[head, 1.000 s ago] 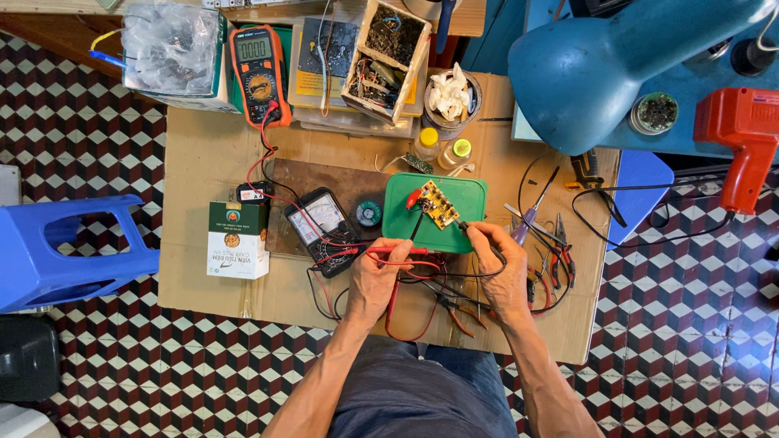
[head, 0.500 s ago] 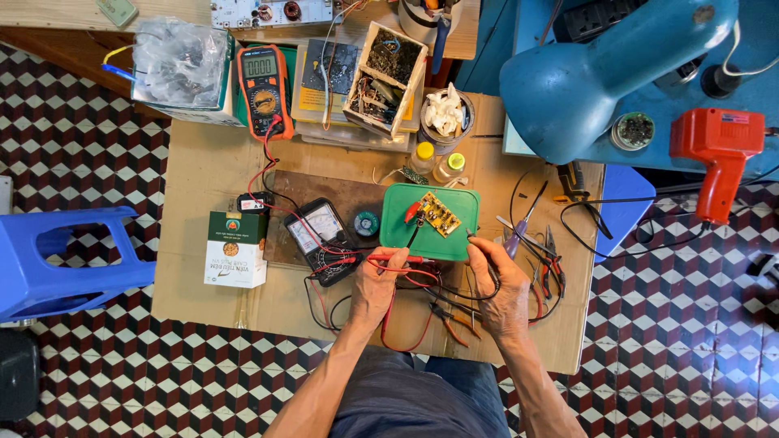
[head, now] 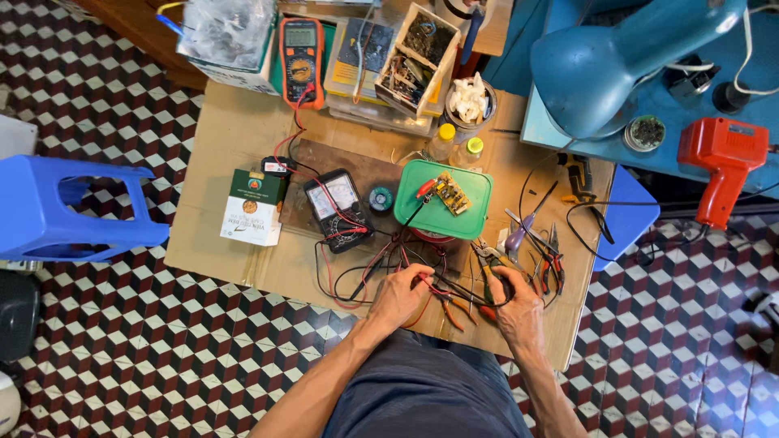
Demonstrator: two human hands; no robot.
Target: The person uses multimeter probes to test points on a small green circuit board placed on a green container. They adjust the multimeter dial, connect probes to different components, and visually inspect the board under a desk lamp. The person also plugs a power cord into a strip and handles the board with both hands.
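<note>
Lower centre: left hand (head: 399, 294) pinches red and black probe leads (head: 438, 285); right hand (head: 515, 302) curled over leads and pliers (head: 488, 272), grip unclear. Cardboard-covered tabletop (head: 219, 162). Mid-frame: green plastic lid (head: 442, 215) carrying small circuit board (head: 451, 193); left, green-white carton (head: 253, 206).

Red and black test leads (head: 422, 280): thin wires, tangled, lying across cardboard-covered table's near edge. Orange-handled pliers (head: 487, 276) lie flat just beside them.

Floor (head: 122, 357) tiled in red, black and white cube pattern. Low cardboard-covered tabletop (head: 219, 154) in middle. Blue plastic stool (head: 65, 211) left. Blue lamp shade (head: 608, 57) over blue bench (head: 698, 105) upper right. Even daylight.
</note>
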